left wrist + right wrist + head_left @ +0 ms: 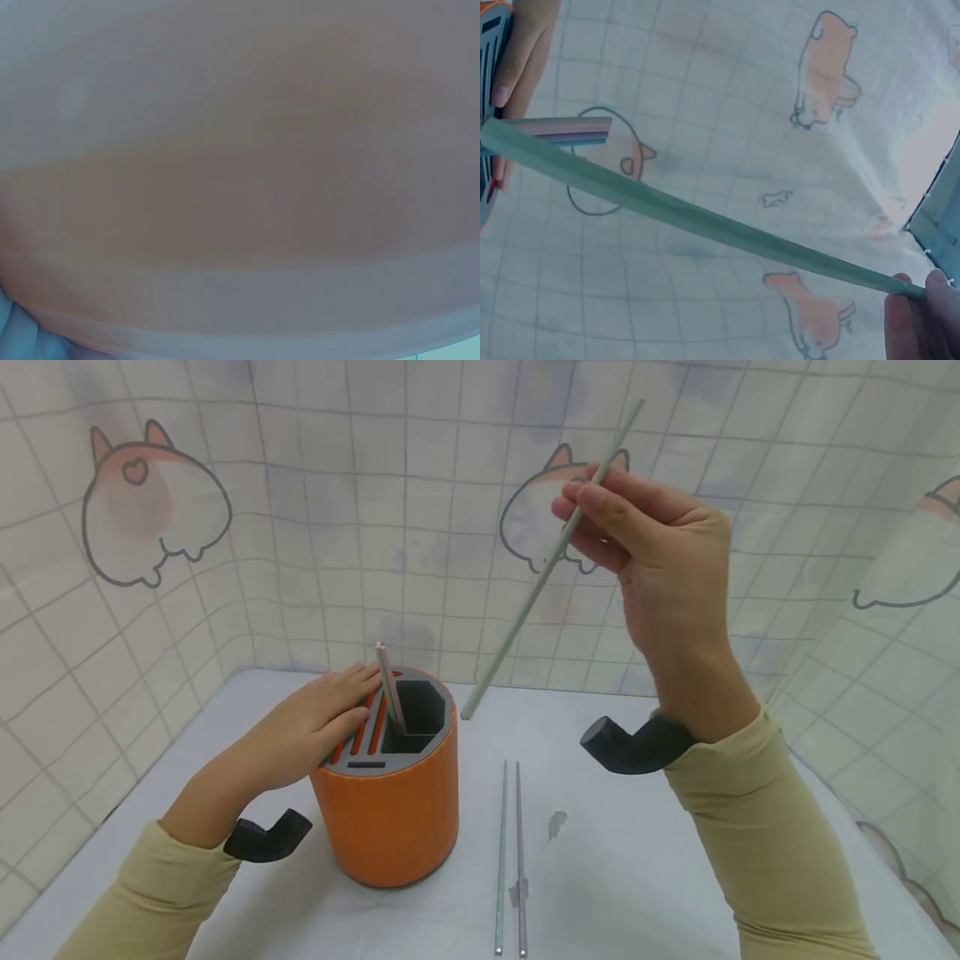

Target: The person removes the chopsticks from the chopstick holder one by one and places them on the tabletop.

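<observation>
Between thumb and fingers, my right hand (652, 535) pinches a pale green chopstick (517, 618) near its upper end. The chopstick slants in the air, its lower tip just right of the orange utensil holder's (390, 827) rim. My left hand (300, 735) rests with extended fingers on the left of the holder's grey slotted top. Several chopsticks (391, 689) lean together in the holder's large compartment; the right wrist view shows their pink, green and blue ends (577, 131). Blurred orange-brown fills most of the left wrist view.
Two slim chopsticks, one greenish (502, 852) and one pinkish (521, 860), lie side by side on the white tabletop (637, 860) right of the holder. Grey patches (557, 824) mark the surface. A checked curtain with cartoon animals (153, 510) hangs behind and at both sides.
</observation>
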A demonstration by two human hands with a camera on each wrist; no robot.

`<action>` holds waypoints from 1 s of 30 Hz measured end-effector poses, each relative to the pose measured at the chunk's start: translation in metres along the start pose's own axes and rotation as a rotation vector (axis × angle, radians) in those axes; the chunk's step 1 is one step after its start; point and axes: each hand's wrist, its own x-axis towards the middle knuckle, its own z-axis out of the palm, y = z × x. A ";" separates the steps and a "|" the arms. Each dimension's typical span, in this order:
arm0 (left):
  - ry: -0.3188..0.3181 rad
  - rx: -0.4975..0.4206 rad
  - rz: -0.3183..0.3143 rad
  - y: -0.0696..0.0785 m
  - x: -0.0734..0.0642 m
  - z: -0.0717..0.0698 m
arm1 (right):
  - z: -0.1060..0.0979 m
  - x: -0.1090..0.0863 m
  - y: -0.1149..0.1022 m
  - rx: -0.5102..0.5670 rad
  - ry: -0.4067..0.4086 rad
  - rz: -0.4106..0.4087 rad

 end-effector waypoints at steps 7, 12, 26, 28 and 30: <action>0.002 0.004 -0.011 -0.001 -0.001 -0.002 | -0.039 -0.002 0.014 -0.091 -0.015 0.198; 0.003 -0.001 -0.021 -0.001 -0.003 -0.001 | -0.077 -0.014 0.054 -0.277 -0.041 0.398; 0.002 0.003 -0.013 0.000 -0.002 -0.001 | -0.140 -0.084 0.150 -0.553 -0.066 0.858; 0.002 0.005 -0.014 0.000 -0.003 -0.002 | -0.143 -0.093 0.159 -0.558 -0.066 0.884; 0.004 0.009 -0.015 0.001 -0.002 -0.002 | -0.144 -0.100 0.168 -0.566 -0.056 0.904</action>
